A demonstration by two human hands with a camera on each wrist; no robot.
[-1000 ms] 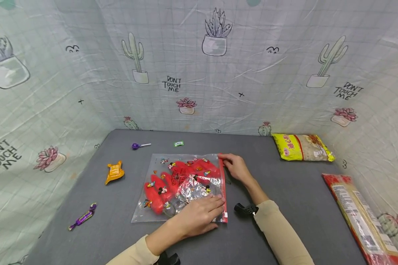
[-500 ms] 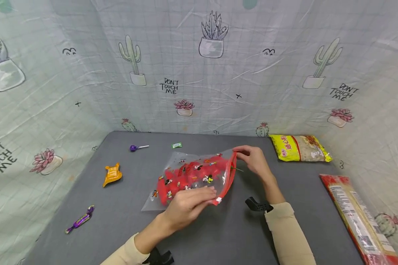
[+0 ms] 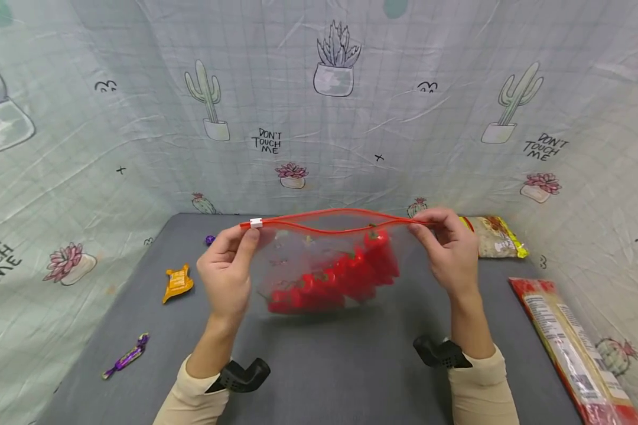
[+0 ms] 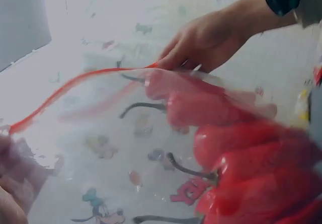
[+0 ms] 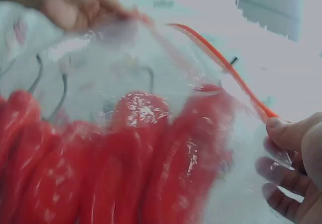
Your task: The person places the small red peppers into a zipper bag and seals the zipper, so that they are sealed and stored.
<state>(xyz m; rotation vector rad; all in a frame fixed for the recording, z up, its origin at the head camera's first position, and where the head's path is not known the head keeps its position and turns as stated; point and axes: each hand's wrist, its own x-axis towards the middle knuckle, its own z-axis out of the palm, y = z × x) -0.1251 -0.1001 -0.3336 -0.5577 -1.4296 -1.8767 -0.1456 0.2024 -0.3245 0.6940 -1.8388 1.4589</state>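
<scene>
A clear zip bag (image 3: 298,257) with cartoon prints hangs above the table, its red zip strip uppermost and gaping in the middle. Several red peppers (image 3: 324,289) with green stems lie inside along its bottom. My left hand (image 3: 227,268) pinches the strip's left end, beside the white slider (image 3: 256,222). At the other end my right hand (image 3: 452,251) pinches the strip between thumb and fingers. In the left wrist view the pepper stems (image 4: 191,171) point toward the opening. The right wrist view shows the right thumb (image 5: 284,133) on the orange-red strip (image 5: 221,63).
On the grey table (image 3: 319,378) lie an orange wrapped snack (image 3: 178,283) and a purple wrapped candy (image 3: 127,356) at left. A purple lollipop (image 3: 210,240) is partly hidden behind the left hand. At right are a yellow food packet (image 3: 497,237) and a long red-ended packet (image 3: 569,342).
The bag has risen from lying flat to hanging upright, its strip turned to the top. My left hand has gone up and left to the slider end; the peppers have slid to the bottom.
</scene>
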